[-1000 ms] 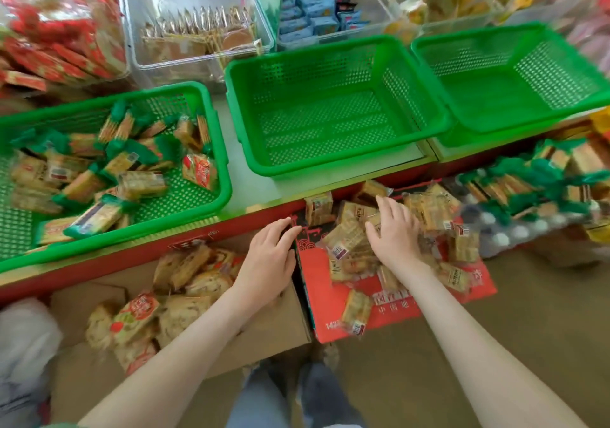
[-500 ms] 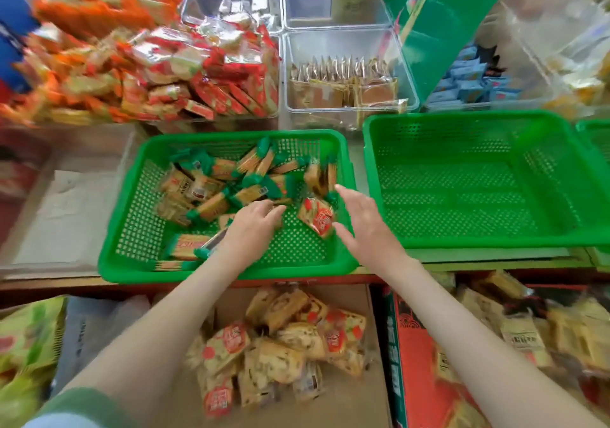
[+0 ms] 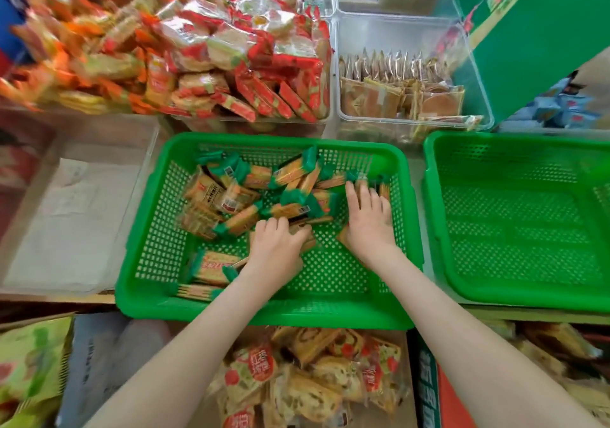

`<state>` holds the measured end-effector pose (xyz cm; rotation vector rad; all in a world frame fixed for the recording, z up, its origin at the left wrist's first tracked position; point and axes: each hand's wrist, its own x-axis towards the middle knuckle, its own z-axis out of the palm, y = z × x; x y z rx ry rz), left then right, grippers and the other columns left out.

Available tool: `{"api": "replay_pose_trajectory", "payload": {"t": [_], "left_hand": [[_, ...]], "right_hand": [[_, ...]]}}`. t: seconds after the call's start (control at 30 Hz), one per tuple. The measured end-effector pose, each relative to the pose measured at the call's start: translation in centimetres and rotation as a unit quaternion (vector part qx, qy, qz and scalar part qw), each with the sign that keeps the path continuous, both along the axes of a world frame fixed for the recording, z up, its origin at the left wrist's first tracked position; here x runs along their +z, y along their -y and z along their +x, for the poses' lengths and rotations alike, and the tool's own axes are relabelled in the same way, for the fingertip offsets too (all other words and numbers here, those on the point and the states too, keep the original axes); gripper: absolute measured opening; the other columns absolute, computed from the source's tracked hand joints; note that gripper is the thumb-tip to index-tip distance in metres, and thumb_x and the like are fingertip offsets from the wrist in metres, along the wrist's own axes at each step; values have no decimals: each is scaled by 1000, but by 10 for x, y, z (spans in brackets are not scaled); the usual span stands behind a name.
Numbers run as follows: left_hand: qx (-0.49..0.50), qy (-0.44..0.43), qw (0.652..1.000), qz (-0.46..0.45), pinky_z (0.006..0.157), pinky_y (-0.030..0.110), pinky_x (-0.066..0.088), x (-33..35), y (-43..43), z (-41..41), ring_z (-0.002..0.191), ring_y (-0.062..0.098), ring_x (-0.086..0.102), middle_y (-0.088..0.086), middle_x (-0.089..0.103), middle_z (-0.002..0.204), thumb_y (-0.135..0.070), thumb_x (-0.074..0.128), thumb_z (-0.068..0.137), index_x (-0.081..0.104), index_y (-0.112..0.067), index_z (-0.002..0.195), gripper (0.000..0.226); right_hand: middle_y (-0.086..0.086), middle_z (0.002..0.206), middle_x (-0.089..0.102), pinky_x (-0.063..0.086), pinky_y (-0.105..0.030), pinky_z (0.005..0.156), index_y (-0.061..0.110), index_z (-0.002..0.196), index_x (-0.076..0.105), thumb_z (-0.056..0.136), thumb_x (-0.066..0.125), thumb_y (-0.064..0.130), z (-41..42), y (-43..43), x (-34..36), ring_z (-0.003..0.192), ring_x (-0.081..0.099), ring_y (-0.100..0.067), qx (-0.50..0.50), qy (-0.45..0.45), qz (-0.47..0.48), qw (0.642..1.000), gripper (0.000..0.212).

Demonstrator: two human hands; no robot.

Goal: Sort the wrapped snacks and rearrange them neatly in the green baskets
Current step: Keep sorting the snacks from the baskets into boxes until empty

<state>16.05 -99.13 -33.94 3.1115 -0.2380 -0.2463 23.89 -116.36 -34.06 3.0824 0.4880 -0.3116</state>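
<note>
- The left hand (image 3: 276, 248) lies palm down in the middle of the green basket (image 3: 264, 316), its fingers bent over the near edge of the pile; whether they grip a packet I cannot tell
- The right hand (image 3: 368, 221) is spread wide and flat, fingers straight, pressing on packets by the basket's right wall; it holds nothing that shows
- The wrapped snacks (image 3: 246, 193), tan packets with green ends, lie jumbled across the far half of this basket, some crossed over others
- Two more packets (image 3: 213, 267) lie apart from the pile in the near left corner, just beside the left wrist
- A second green basket (image 3: 468, 295) stands just to the right on the worktop (image 3: 416, 163), a narrow gap between the two
- Behind are a clear bin (image 3: 325, 120) heaped with red-wrapped snacks and another clear bin (image 3: 343, 31) with brown sachets standing on edge
- Below the worktop's front edge an open cardboard box (image 3: 406, 404) holds bread-like snacks with red labels
</note>
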Motion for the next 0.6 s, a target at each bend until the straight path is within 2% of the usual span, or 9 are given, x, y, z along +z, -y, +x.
{"api": "replay_pose_trajectory", "payload": {"t": [0.1, 0.17, 0.27, 0.37, 0.43, 0.5, 0.53, 0.6], "left_hand": [[37, 42, 994, -91, 50, 30, 34, 5, -12, -14, 55, 26, 47, 13, 51, 76, -21, 81, 60, 66, -15, 120, 63], [50, 68, 986, -142, 46, 29, 33, 5, -17, -22, 55, 24, 43, 13, 49, 77, -17, 80, 63, 64, -12, 123, 62], [67, 85, 978, -177, 50, 32, 40, 8, -19, -26, 63, 27, 47, 15, 51, 85, -15, 77, 69, 60, -13, 128, 61], [86, 102, 970, -204, 52, 37, 45, 11, -16, -26, 68, 30, 51, 17, 53, 90, -16, 77, 71, 59, -14, 130, 61], [94, 109, 965, -219, 54, 40, 48, 14, -13, -26, 70, 31, 52, 18, 53, 92, -17, 76, 73, 58, -13, 131, 61], [99, 116, 963, -224, 55, 40, 49, 17, -9, -28, 71, 32, 52, 18, 52, 92, -18, 75, 75, 57, -13, 132, 61], [103, 118, 961, -226, 55, 40, 50, 20, -7, -30, 71, 32, 52, 18, 52, 93, -18, 75, 75, 56, -13, 133, 60], [112, 120, 960, -228, 58, 41, 52, 25, -4, -33, 73, 33, 53, 18, 52, 95, -19, 74, 76, 56, -13, 133, 60]], "right_hand": [[-18, 158, 8, 16, -42, 107, 13, 148, 11, 87, 53, 11, 8, -2, -4, 136, 26, -34, -59, 0, 59, 996, 73], [-13, 156, 18, 19, -40, 100, 12, 147, 13, 87, 55, 13, 19, -3, -3, 131, 32, -31, -105, -20, 90, 990, 73], [-10, 143, 37, 22, -38, 96, 10, 145, 25, 86, 57, 14, 27, -2, 0, 126, 34, -29, -120, -16, 101, 988, 67], [-10, 133, 41, 18, -36, 96, 11, 142, 33, 83, 55, 7, 21, 0, 7, 123, 34, -28, -56, 35, 100, 993, 63], [-12, 127, 46, 17, -39, 100, 10, 138, 40, 79, 58, 0, 11, 1, 11, 120, 38, -31, 9, 79, 106, 991, 63], [-20, 116, 50, 22, -50, 106, 8, 130, 50, 70, 63, -9, 0, 0, 16, 113, 44, -40, 67, 88, 118, 987, 64], [-23, 112, 50, 28, -56, 105, 6, 127, 53, 66, 65, -12, -5, 0, 19, 107, 47, -44, 97, 85, 128, 983, 64], [-26, 107, 52, 39, -60, 96, 7, 122, 55, 60, 68, -16, -15, 2, 23, 97, 51, -47, 162, 92, 146, 972, 67]]}}
